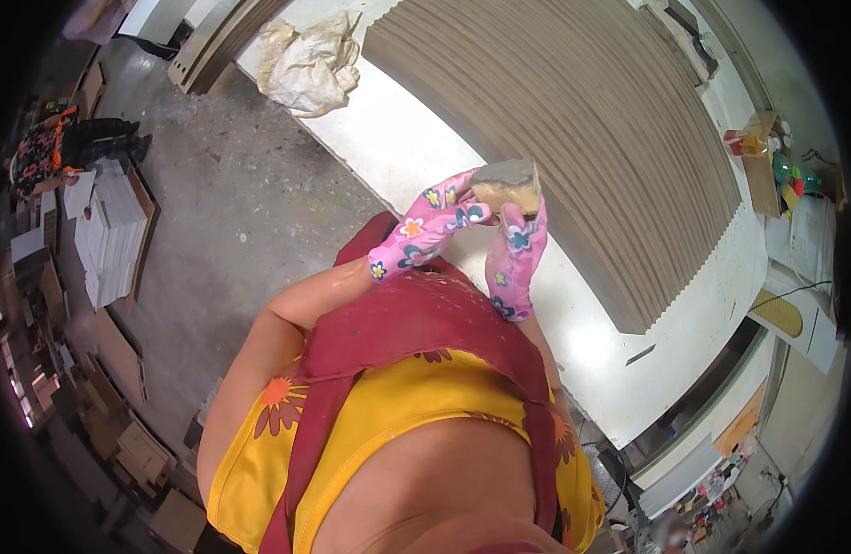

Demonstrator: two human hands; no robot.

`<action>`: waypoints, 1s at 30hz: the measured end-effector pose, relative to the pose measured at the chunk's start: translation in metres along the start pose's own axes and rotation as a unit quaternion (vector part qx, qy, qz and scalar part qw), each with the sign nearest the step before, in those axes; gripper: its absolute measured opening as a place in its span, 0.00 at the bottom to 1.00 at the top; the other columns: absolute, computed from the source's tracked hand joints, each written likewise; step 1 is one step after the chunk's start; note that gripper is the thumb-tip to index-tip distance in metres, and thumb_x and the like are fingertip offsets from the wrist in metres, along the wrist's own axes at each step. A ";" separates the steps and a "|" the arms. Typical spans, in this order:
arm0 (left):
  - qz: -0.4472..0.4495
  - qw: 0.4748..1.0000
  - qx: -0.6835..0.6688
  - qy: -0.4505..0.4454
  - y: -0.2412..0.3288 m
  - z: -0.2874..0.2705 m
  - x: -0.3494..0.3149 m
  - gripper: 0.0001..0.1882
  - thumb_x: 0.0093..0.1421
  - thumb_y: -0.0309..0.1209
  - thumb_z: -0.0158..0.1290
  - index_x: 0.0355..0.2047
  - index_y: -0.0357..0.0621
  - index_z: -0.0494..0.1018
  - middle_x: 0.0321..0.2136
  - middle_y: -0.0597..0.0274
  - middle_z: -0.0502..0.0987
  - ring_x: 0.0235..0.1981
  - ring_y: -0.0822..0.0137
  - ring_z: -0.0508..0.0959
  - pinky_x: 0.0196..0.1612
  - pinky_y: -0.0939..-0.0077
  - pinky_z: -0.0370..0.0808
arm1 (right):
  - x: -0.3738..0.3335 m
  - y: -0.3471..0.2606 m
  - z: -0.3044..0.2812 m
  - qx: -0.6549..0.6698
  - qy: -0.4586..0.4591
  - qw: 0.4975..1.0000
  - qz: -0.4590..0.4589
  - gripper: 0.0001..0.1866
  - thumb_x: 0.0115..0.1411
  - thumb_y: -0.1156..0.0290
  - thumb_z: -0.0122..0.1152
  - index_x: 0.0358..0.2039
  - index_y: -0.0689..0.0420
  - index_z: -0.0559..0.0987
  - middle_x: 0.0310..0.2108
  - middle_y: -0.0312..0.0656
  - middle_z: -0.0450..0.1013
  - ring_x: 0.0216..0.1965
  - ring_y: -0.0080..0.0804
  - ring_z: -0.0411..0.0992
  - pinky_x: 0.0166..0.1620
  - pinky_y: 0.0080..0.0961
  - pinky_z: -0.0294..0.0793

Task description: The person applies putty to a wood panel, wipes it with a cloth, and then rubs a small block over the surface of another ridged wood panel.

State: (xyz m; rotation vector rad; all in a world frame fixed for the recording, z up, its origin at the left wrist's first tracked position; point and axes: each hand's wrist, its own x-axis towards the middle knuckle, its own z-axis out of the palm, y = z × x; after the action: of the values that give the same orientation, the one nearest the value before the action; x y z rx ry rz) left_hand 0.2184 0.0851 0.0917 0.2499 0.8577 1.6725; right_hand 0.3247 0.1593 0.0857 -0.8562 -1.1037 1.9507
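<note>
Co-worker: far left, dark trousers, patterned top with orange, beside a stack of pale sheets [111, 231].
Floor [245, 175]: grey, scuffed, spotted.
Cloth [310, 65]: cream, crumpled, on the white table's [402, 120] left corner.
Left hand [421, 226]: pink flowered glove; fingers closed on the block's left end, tips partly hidden behind it, thumb bent in near its lower left corner.
Block [506, 185]: grey top, tan side; held up before the apron [402, 323], between both hands, over the table's near side.
Right hand [518, 263]: matching glove; gripping, thumb upright against the tan near face, fingers round the right end, mostly hidden.
Strips [573, 138]: brown-grey, long, packed side by side, beyond the hands.
Carton [762, 175]: far right, bottles beside it.
</note>
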 end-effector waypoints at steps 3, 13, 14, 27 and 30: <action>-0.008 0.996 0.084 0.011 -0.008 -0.021 0.002 0.35 0.58 0.29 0.58 0.62 0.34 0.56 0.54 0.57 0.69 0.51 0.70 0.71 0.53 0.77 0.69 | 0.014 0.018 -0.034 -0.144 0.080 0.985 -0.051 0.19 0.62 0.74 0.52 0.53 0.63 0.67 0.44 0.39 0.69 0.42 0.26 0.68 0.48 0.25 0.67; 0.296 0.652 0.698 0.003 0.039 -0.083 0.075 0.40 0.50 0.37 0.63 0.62 0.44 0.60 0.63 0.54 0.59 0.67 0.51 0.52 0.67 0.56 0.48 | 0.040 -0.002 -0.094 0.170 0.030 0.982 0.071 0.28 0.58 0.68 0.57 0.57 0.61 0.64 0.52 0.43 0.67 0.54 0.37 0.66 0.57 0.40 0.66; 0.302 0.608 0.734 -0.010 0.047 -0.081 0.085 0.43 0.49 0.39 0.64 0.63 0.45 0.58 0.65 0.54 0.57 0.67 0.48 0.50 0.67 0.53 0.45 | 0.038 -0.006 -0.092 0.176 0.028 0.981 0.073 0.28 0.57 0.68 0.57 0.58 0.61 0.64 0.52 0.43 0.67 0.54 0.37 0.66 0.58 0.39 0.65; 0.268 0.396 0.876 -0.065 0.056 -0.086 0.149 0.53 0.38 0.50 0.66 0.64 0.53 0.56 0.66 0.55 0.53 0.65 0.49 0.54 0.62 0.35 0.40 | 0.037 -0.015 -0.093 0.212 -0.118 0.964 0.109 0.36 0.51 0.63 0.64 0.60 0.59 0.64 0.56 0.41 0.65 0.58 0.31 0.63 0.60 0.28 0.62; 0.276 0.403 0.870 -0.062 0.056 -0.082 0.150 0.52 0.37 0.50 0.66 0.64 0.53 0.58 0.65 0.55 0.55 0.65 0.49 0.54 0.62 0.36 0.41 | 0.047 -0.017 -0.082 0.162 -0.123 0.974 0.099 0.36 0.52 0.68 0.65 0.61 0.59 0.62 0.58 0.41 0.64 0.59 0.31 0.62 0.61 0.28 0.61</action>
State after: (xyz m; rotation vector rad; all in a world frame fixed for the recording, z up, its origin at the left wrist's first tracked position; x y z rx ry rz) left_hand 0.0833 0.1868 0.0290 2.2353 2.2663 0.3968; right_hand 0.3722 0.2379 0.0576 -0.5744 -0.8220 2.3711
